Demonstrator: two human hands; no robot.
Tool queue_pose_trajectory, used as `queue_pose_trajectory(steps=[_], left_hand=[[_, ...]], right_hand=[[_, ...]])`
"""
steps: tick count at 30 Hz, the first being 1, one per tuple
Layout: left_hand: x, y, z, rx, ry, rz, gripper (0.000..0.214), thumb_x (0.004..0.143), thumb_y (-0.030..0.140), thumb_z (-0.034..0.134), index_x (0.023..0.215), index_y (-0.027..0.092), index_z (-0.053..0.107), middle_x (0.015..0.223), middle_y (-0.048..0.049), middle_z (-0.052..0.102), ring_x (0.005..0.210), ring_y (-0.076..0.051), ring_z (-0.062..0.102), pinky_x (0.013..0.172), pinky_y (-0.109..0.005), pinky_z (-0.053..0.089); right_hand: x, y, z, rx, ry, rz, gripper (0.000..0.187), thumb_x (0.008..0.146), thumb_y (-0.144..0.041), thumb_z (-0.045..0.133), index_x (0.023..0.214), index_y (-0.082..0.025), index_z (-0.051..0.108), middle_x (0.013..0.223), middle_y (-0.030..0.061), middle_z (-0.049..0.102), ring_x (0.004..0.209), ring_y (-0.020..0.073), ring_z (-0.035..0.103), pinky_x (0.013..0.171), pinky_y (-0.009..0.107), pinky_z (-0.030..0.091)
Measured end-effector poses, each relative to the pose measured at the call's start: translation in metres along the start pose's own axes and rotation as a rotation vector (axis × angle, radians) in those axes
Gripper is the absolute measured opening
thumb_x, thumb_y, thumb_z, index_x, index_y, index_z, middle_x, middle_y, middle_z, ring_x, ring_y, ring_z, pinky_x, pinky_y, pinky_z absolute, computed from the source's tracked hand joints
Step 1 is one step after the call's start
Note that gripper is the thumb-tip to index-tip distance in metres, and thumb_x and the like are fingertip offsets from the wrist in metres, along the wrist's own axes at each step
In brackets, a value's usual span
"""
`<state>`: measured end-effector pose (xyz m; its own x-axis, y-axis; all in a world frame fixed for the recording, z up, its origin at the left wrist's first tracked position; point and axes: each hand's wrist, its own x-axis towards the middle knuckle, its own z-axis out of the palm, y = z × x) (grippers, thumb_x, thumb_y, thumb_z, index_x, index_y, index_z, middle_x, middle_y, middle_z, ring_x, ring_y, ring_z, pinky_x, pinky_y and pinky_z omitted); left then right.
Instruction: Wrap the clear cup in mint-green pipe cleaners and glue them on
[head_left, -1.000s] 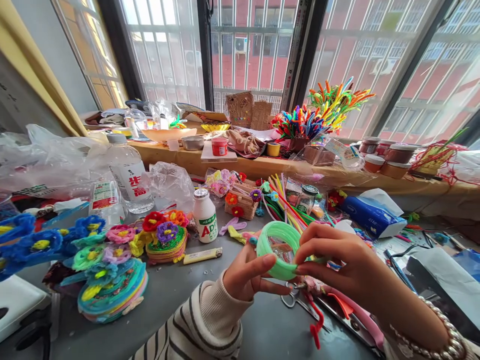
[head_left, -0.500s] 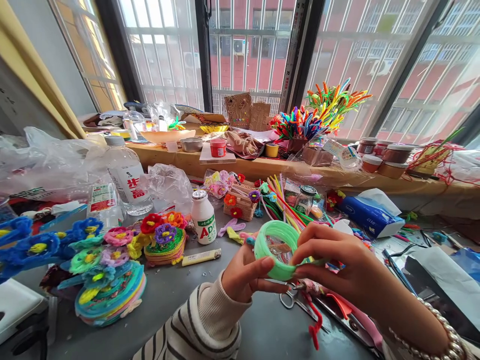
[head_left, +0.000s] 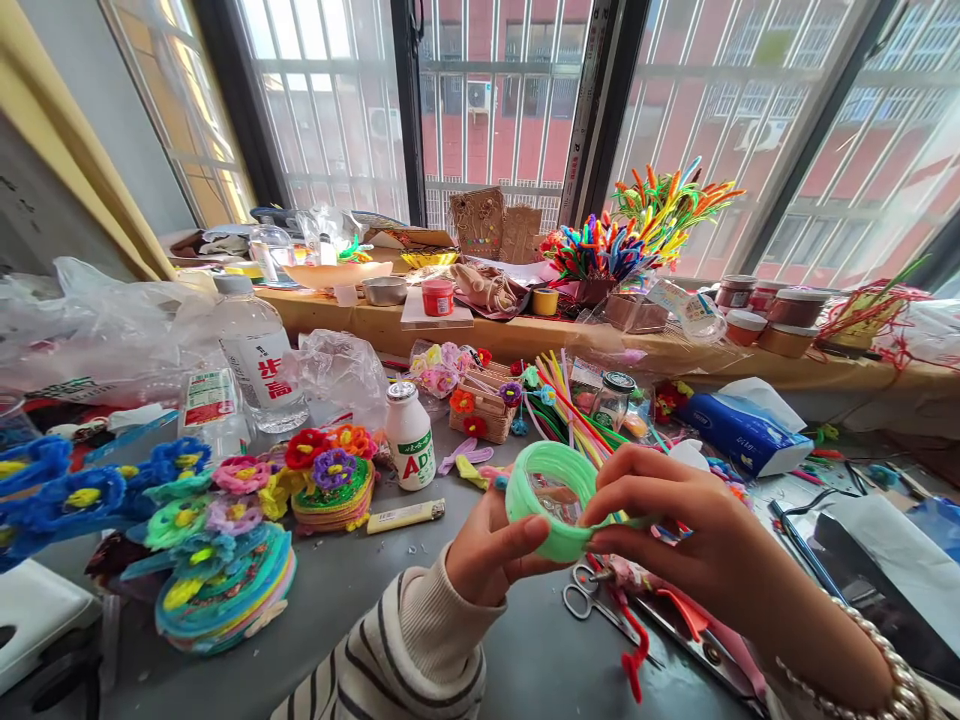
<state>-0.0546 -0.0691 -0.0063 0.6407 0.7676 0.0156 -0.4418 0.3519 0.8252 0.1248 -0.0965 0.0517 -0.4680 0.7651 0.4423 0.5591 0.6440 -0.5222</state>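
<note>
Ring [head_left: 564,543], pale green and hollow, sits tilted between the person's two hands, raised over the table [head_left: 360,625]. The left hand [head_left: 484,555] cups it from the lower left, thumb pressed on the near wall, its grip clamped on that side. The right hand [head_left: 667,510] comes from the right, its grip pinched together on the ring's right edge, fingertips at the rim.

On the grey table, scissors [head_left: 581,603] lie just below the hands, beside a red fuzzy stem [head_left: 636,655]. To the left, a pale yellow lighter [head_left: 406,516] lies near a white bottle [head_left: 410,440], and a coiled multicoloured disc [head_left: 225,605] bears fuzzy flowers. Farther right lies a blue tissue pack [head_left: 742,430].

Behind the table runs a tan ledge [head_left: 345,320] holding a red tub [head_left: 437,297] and a bright bunch of fuzzy stems [head_left: 600,248]. Barred windows [head_left: 495,120] rise above it, a reddish building showing through; a yellow curtain [head_left: 75,140] hangs at the left.
</note>
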Motion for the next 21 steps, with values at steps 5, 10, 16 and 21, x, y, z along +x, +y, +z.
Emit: queue_pose_trajectory(steps=[5,10,16,21], left_hand=[[0.0000,-0.0013,0.0005,-0.014,0.031,0.019,0.048,0.062,0.031,0.069,0.106,0.019,0.053,0.102,-0.0059,0.061,0.084,-0.019,0.061,0.070,-0.029,0.051],[-0.0006,0.0001,0.0028,0.000,0.059,0.019,0.053,0.060,0.033,0.071,0.107,0.020,0.051,0.101,-0.0062,0.060,0.086,-0.020,0.061,0.069,-0.030,0.052],[-0.0007,0.0005,0.0036,0.010,0.068,0.037,0.049,0.060,0.032,0.070,0.103,0.019,0.051,0.101,-0.0058,0.060,0.081,-0.019,0.061,0.067,-0.032,0.053],[0.0007,-0.0021,0.0023,0.027,0.059,0.086,0.050,0.058,0.035,0.071,0.100,0.019,0.050,0.101,-0.0056,0.061,0.077,-0.018,0.063,0.063,-0.028,0.054]], right_hand=[[-0.0004,-0.0005,0.0004,-0.004,0.002,0.001,0.007,0.077,-0.022,0.057,0.079,-0.020,0.063,0.079,0.0024,0.056,0.071,0.0106,0.054,0.065,0.022,0.045],[0.0001,-0.0020,0.0008,0.000,0.013,0.021,0.005,0.076,-0.020,0.058,0.078,-0.020,0.063,0.078,0.0013,0.056,0.071,0.0101,0.054,0.066,0.022,0.044],[0.0000,-0.0020,0.0012,0.012,0.010,0.014,0.006,0.076,-0.022,0.059,0.078,-0.019,0.064,0.077,0.0010,0.055,0.070,0.0097,0.053,0.064,0.020,0.043],[0.0001,-0.0033,0.0021,0.030,0.006,0.024,0.005,0.076,-0.021,0.059,0.077,-0.019,0.063,0.077,0.0005,0.055,0.070,0.0090,0.053,0.066,0.019,0.043]])
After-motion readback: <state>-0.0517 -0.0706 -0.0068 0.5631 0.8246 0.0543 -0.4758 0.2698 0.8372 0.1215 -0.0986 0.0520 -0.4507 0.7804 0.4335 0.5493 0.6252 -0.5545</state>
